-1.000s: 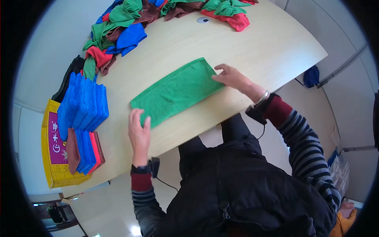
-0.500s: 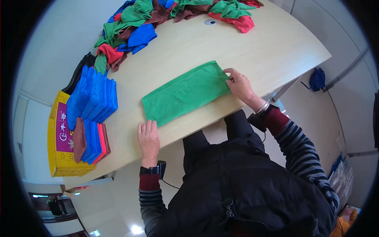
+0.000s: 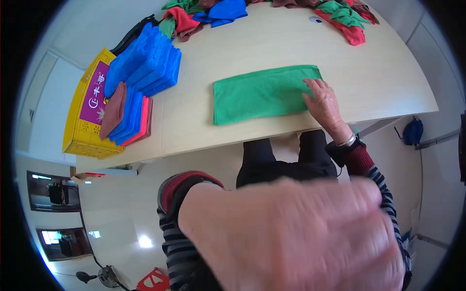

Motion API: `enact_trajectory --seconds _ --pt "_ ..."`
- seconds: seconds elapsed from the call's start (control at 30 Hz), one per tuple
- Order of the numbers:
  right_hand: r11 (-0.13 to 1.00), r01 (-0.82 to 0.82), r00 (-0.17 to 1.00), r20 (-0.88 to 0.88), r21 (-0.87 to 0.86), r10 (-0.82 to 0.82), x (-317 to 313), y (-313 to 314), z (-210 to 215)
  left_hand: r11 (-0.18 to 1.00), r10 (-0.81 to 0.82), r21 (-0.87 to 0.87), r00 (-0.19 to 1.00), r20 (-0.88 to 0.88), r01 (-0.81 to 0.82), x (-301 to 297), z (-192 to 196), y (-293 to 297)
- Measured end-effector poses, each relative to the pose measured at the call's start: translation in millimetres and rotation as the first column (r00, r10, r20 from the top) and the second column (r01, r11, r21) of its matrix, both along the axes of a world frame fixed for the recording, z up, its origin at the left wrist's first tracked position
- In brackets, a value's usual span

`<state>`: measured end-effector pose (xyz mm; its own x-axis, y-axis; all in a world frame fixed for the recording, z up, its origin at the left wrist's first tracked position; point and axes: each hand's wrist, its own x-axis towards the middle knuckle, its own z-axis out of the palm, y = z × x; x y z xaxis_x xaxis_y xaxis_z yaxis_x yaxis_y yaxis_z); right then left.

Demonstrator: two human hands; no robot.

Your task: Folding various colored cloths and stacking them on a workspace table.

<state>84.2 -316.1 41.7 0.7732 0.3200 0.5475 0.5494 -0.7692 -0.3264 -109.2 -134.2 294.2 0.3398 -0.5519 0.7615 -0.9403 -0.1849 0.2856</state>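
Observation:
A green cloth [image 3: 259,94], folded into a long rectangle, lies flat on the pale wooden table [image 3: 272,43] near its front edge. My right hand [image 3: 324,99] rests flat on the cloth's right end, fingers spread. My left hand [image 3: 296,233] is raised close to the camera, large and blurred, well off the table and holding nothing I can see. Its striped sleeve with a red cuff shows at its left.
A stack of folded blue cloths [image 3: 143,60] stands at the table's left, with more folded blue, red and brown cloths [image 3: 127,114] beside it. A yellow crate [image 3: 90,109] sits at the far left. A loose heap of mixed cloths [image 3: 272,9] lies along the far edge.
My left hand has left the cloth's left end and risen toward the camera. My right hand stays on the cloth's right end. The view has shifted so the table sits more level.

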Motion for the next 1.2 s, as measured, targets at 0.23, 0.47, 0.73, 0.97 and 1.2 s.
enact_trajectory --seconds 0.23,0.47,0.73,0.97,1.2 --pt "0.999 -0.042 0.998 0.040 0.008 0.042 -5.3 3.9 -17.9 0.970 -0.238 -0.125 0.928 -0.288 0.210 -17.7 22.3 17.6" --pt "0.996 -0.083 0.996 0.048 0.046 0.081 -11.1 -3.7 -20.5 0.588 -0.806 -0.665 0.399 -0.436 0.461 1.3 14.3 20.2" --pt "0.996 -0.089 0.995 0.041 0.012 0.088 -6.5 3.4 -19.5 0.224 -0.974 -0.774 0.118 -0.191 0.593 7.3 14.1 8.9" --pt "0.996 -0.092 0.996 0.005 0.003 0.092 -14.9 -1.2 -23.0 0.470 -0.853 -0.543 0.516 -0.078 0.696 -19.2 56.8 46.1" --pt "0.989 -0.150 0.989 0.019 0.005 0.150 -6.2 -8.5 -44.7 0.638 -0.614 -0.566 0.788 0.035 0.522 -71.8 69.4 48.5"
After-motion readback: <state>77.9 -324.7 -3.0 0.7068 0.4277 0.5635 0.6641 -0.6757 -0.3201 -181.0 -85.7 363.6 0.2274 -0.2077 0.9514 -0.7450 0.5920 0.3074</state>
